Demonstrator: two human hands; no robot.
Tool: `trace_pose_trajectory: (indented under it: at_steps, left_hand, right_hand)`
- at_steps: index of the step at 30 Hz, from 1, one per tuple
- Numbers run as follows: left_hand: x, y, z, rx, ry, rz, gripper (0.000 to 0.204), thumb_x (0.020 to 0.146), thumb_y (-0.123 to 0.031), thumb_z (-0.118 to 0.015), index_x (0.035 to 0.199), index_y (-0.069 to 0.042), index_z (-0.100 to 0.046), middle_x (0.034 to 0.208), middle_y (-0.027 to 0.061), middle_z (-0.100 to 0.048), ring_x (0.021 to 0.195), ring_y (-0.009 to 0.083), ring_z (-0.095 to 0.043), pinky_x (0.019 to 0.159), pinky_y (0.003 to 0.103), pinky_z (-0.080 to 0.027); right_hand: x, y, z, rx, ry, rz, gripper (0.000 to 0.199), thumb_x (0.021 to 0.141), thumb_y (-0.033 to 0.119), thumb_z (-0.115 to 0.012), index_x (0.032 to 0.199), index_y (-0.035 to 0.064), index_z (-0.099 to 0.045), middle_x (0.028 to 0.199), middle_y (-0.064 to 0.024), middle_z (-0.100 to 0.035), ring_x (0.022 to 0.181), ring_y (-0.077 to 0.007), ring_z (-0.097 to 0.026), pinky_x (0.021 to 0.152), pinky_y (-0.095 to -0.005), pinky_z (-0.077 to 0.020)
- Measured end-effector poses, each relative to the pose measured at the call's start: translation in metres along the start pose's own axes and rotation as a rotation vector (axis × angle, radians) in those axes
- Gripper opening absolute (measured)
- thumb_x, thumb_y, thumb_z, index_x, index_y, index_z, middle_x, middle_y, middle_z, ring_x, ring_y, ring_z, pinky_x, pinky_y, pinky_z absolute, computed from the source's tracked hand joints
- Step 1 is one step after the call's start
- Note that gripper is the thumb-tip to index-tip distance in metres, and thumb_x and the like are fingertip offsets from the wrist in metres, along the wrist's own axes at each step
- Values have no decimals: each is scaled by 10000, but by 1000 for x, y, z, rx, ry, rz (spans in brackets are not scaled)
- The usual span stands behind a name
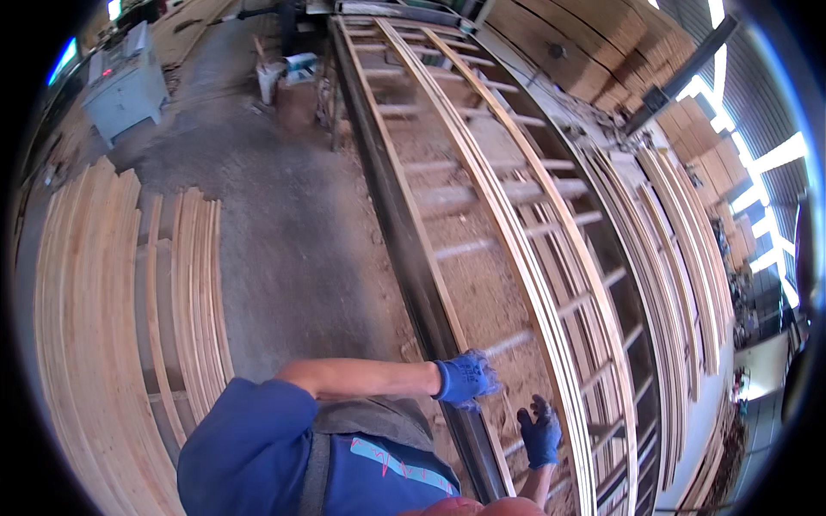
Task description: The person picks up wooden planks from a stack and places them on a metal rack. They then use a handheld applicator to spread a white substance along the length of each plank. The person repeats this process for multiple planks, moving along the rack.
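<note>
i see stacked planks on the left, a grey machine far left, timber stacks far right.

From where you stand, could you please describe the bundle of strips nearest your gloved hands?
Start at the long roller conveyor frame running up the middle. On its rollers lies a bundle of thin pale wooden strips, just right of the hands. Unlike the floor stacks, it lies alone, on edge.

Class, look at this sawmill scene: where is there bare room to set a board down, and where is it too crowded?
Free: the concrete floor between the stacked planks and the roller frame. Crowded: the long strips fill the frame's right side, where both gloved hands, left hand and right hand, hover.
</note>
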State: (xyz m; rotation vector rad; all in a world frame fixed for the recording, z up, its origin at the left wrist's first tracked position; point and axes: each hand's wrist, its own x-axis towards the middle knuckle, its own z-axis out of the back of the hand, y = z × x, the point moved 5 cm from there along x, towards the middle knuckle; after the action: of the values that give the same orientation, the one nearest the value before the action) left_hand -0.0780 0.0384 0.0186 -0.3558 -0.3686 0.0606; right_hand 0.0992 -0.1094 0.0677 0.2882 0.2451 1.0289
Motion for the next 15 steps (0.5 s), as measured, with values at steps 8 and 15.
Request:
trace_pose_trajectory:
  at_steps: [8,15]
  left_hand:
    - [-115,231,173,-72,-333,295,459,855,-420,-639,1147,-67,-639,1019,157,-682,879,330,-663,828,418,-519]
    - [-392,413,198,65,-205,1054,374,880,-395,-610,1104,-100,-665,1108,153,-661,1034,344,-614,906,416,-487]
  right_hand:
    - [272,177,-72,-41,-75,340,781,779,368,-748,1381,15,-397,1269,-233,-556,1153,-380,-546,951,-439,-446]
    - [541,322,-147,-29,-77,344,1011,691,446,-791,1426,-54,-309,1330,-286,-488,1216,-410,-489,1024,-413,-406]
